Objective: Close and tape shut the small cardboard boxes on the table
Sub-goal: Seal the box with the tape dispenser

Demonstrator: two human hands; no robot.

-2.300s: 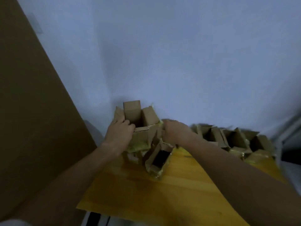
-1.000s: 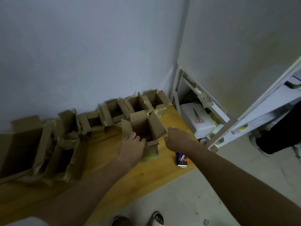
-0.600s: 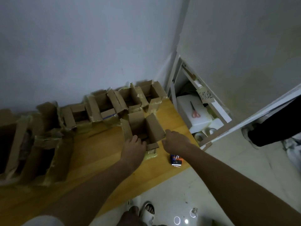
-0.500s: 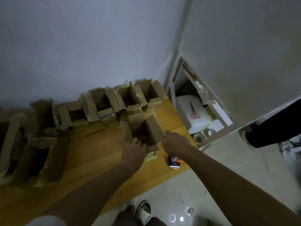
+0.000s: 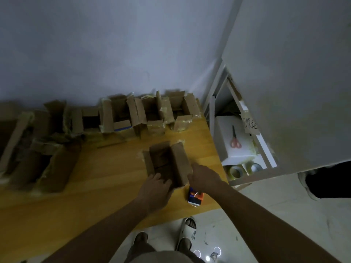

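Note:
A small cardboard box point(image 5: 178, 160) stands open near the table's right front corner, its long side flaps up. My left hand point(image 5: 155, 189) lies over the box's near end, covering the near flap, with the fingers reaching to the rim of the opening. My right hand point(image 5: 206, 177) grips the near corner of the right flap. Along the wall stands a row of several more open small boxes point(image 5: 152, 114), some with yellowish tape on them. Two tape rolls point(image 5: 235, 171) lie on the low shelf to the right of the table.
Bigger, crumpled cartons point(image 5: 47, 150) crowd the table's left side. A small orange and blue packet point(image 5: 195, 197) lies by the table point(image 5: 106, 179) edge under my right wrist. Scissors point(image 5: 235, 140) rest on a white foam block point(image 5: 241, 154). My slippered feet point(image 5: 187, 234) and another person's shoe point(image 5: 303, 181) are on the floor.
I carried the box from the left pile to the table's right corner. Over the last half second my left hand slid onto its near flap; my right hand stays at the right flap.

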